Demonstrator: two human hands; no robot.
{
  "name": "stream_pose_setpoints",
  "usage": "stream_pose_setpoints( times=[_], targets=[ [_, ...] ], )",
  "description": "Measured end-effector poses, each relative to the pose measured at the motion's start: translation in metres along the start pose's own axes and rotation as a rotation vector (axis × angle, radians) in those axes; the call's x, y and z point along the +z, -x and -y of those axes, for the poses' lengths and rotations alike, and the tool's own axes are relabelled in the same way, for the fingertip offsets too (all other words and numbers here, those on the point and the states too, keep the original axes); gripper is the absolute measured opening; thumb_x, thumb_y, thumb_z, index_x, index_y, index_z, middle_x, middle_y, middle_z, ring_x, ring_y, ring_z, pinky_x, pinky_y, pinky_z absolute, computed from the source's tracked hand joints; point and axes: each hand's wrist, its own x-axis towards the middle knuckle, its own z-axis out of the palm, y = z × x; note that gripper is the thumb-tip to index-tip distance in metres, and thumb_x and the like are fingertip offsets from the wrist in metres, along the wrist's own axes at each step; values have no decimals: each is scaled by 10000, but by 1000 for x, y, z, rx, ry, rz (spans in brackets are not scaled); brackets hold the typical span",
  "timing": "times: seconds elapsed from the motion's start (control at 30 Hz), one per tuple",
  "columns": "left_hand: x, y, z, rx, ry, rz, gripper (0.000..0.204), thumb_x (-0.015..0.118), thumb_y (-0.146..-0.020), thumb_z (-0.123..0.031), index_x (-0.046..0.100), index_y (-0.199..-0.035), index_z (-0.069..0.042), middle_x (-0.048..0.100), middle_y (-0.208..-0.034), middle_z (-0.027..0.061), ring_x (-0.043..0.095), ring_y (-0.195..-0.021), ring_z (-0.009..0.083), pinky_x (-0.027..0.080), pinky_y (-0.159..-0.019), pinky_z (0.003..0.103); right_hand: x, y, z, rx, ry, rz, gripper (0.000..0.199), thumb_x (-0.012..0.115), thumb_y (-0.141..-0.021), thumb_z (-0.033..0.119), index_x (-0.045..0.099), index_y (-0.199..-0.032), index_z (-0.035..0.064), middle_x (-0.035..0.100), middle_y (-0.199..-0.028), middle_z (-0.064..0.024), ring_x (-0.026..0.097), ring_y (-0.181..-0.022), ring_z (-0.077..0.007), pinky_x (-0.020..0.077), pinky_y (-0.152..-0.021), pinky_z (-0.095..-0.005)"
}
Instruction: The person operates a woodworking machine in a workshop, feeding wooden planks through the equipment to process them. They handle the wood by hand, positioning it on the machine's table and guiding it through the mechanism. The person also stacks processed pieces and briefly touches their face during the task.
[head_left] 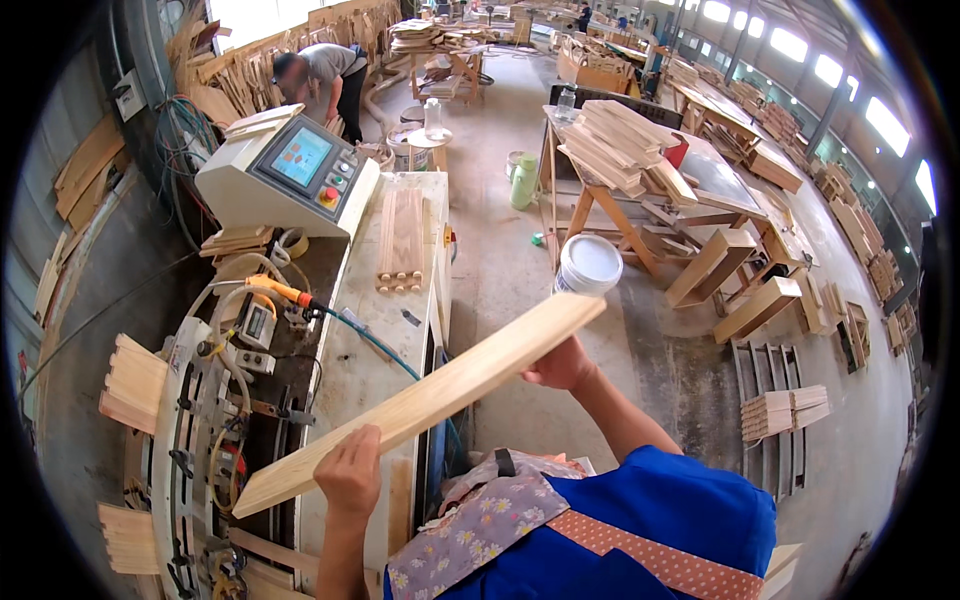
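I hold the board (432, 395) slantwise across the worktop (350, 376): left hand (350, 474) above the worktop, right hand (562, 366) past its right edge.

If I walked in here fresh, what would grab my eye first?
Probably the long pale board, held slanting across the middle in the left hand and right hand. Next, the lit blue screen at upper left, on a machine console with a red button. The white bucket just beyond the board's right end also stands out.
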Motion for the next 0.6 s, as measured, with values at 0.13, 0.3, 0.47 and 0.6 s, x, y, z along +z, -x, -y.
stream_pose_setpoints(
  times=[0.13,0.3,0.47,0.6],
  targets=[
    [10,45,10,58,-35,60,203,568,-784,-50,672,-957,-65,692,-945,74,671,-873,242,525,-707,347,-38,41,-41,95,-633,-69,827,357,-821,756,530,-1260,78,615,-1155,-163,650,-933,-277,558,-741,-406],
    [27,92,23,95,-4,139,228,558,-776,-70,674,-972,-76,688,-965,69,648,-959,235,508,-797,350,-58,52,-49,447,-14,-413,593,585,-860,456,567,-1118,-77,657,-1050,-171,662,-896,-237,525,-843,-360],
    [49,119,24,-30,8,189,312,542,-784,-70,647,-1077,-90,629,-1130,113,576,-1088,288,460,-892,393,-47,53,-53,459,-5,-315,492,653,-831,294,555,-1168,-50,644,-1076,-158,644,-939,-226,512,-867,-351],
    [51,145,24,-156,-58,313,452,572,-771,-146,574,-1220,-104,512,-1301,156,457,-1223,340,349,-1005,500,-44,46,-57,368,141,-193,536,655,-813,298,523,-1221,-23,606,-1148,-139,603,-1023,-219,492,-897,-354]
  ],
)
